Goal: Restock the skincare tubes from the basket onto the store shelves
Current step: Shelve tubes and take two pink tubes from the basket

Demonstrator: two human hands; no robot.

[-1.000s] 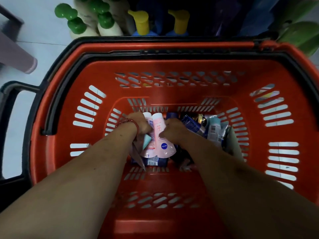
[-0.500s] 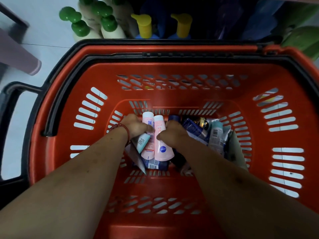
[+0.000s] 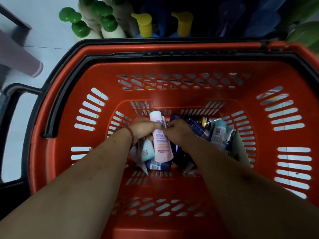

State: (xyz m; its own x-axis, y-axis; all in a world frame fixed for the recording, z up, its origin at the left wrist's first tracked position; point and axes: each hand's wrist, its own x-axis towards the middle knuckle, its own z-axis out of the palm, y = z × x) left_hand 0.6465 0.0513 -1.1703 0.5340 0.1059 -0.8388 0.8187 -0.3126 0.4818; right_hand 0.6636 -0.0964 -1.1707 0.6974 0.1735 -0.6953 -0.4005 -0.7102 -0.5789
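Half a second ago I had two pink tubes side by side, the right one showing a round blue logo. Now they are pressed into one stack and the logo is out of sight. The pink tube [image 3: 162,145] on top shows its printed back. My hands have closed in on each other, and their fingertips nearly meet across it. The basket [image 3: 103,80] also sits a little lower in my view than it did.

Both forearms reach down and forward into the basket, converging at its floor. My left hand [image 3: 143,128], a red bracelet [image 3: 131,136] on its wrist, curls over the upper part of the pink tube from the left and grips it. My right hand [image 3: 179,131] comes in from the other side, with bent fingers pinching the tube's right edge. A teal-and-white tube [image 3: 147,150] pokes out from under my left palm. I cannot tell whether that hand holds it too.

The pink tube lies with its long axis running away from me. Its white cap end points at the far wall of the basket and its flat crimped end points back toward me, tilted slightly right. It rests above a blue tube [image 3: 157,165] with a barcode. A heap of tubes [image 3: 215,133] lies just to the right of my right hand on the basket floor.

Beyond the basket's far rim stand green-capped bottles [image 3: 81,26] and yellow-capped bottles [image 3: 145,23].
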